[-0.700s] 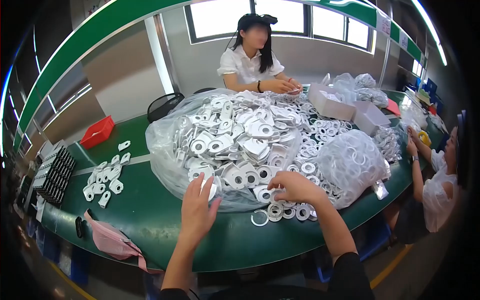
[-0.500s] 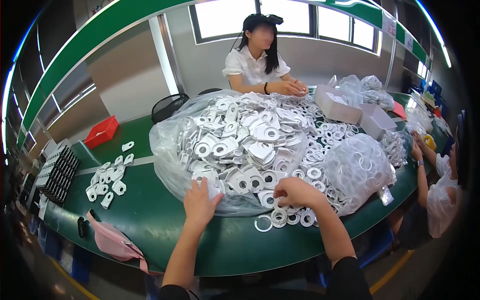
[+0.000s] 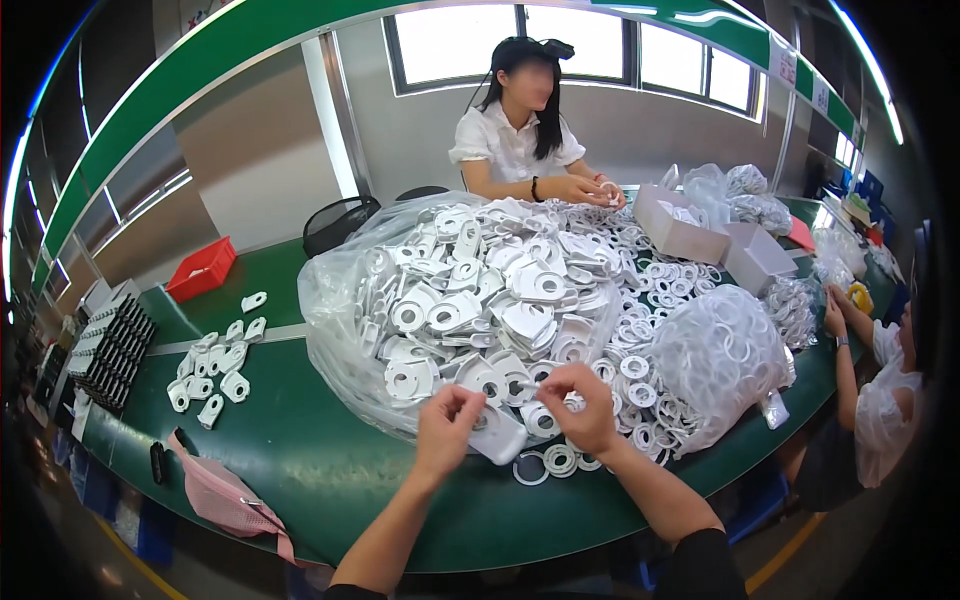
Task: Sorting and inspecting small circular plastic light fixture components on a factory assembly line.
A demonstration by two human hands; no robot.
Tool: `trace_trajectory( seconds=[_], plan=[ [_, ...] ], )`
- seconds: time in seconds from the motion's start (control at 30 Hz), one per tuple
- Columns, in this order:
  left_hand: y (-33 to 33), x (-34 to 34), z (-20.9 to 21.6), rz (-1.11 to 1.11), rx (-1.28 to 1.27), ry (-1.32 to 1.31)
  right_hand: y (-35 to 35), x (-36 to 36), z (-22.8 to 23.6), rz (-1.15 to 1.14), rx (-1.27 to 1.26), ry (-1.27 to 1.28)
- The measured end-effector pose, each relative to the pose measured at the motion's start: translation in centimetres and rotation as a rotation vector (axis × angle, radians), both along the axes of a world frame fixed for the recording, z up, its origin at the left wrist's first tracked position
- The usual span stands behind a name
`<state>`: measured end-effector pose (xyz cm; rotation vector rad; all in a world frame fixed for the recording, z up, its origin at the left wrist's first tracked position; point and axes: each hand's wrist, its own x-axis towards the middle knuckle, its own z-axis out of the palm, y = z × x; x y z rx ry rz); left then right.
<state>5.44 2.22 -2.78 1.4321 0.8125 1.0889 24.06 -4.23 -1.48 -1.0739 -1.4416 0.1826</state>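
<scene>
My left hand (image 3: 446, 430) grips a white plastic housing part (image 3: 503, 438), flat with a rounded end, held at the front of a big heap. Close to its right, my right hand (image 3: 584, 408) is pinched, fingertips together; what lies between them is too small to make out. Behind both hands rises the heap of similar white parts (image 3: 530, 285) with round holes, lying on an opened clear plastic bag (image 3: 335, 300). Loose white rings (image 3: 634, 368) are strewn along the heap's right side, some just under my right hand.
A clear bag of rings (image 3: 722, 345) sits on the green table (image 3: 330, 480) at right, with white boxes (image 3: 680, 225) behind. At left are scattered white parts (image 3: 210, 360), black stacked trays (image 3: 112, 350), a red bin (image 3: 200, 268) and a pink pouch (image 3: 228, 490). Two co-workers sit opposite and right.
My left hand has moved right and toward me from the heap and now holds a white housing part. My right hand has closed into a pinch nearby, so both hands are nearer each other.
</scene>
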Motion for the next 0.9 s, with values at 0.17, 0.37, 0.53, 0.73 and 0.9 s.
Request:
trace_trajectory(
  seconds=[0.17,0.37,0.53,0.73,0.9],
  plan=[
    [-1.6,1.0,-3.2,-0.153,-0.533,-0.313,-0.9,-1.7,-1.0,0.129,0.274,-0.382],
    [-2.1,0.9,-2.1,-0.291,-0.642,-0.499,-0.9,-2.5,-1.2,0.148,0.13,-0.533],
    [-1.7,0.7,-3.9,-0.295,-0.646,-0.541,-0.9,-2.7,-0.4,0.175,0.132,-0.459],
    [-0.3,-0.4,-1.7,-0.116,-0.636,-0.579,-1.5,-1.6,0.0,0.251,-0.142,-0.513],
    [0.4,-1.0,-2.2,-0.052,-0.702,-0.712,-2.0,-1.6,-0.5,0.311,-0.452,-0.792]
  ],
)
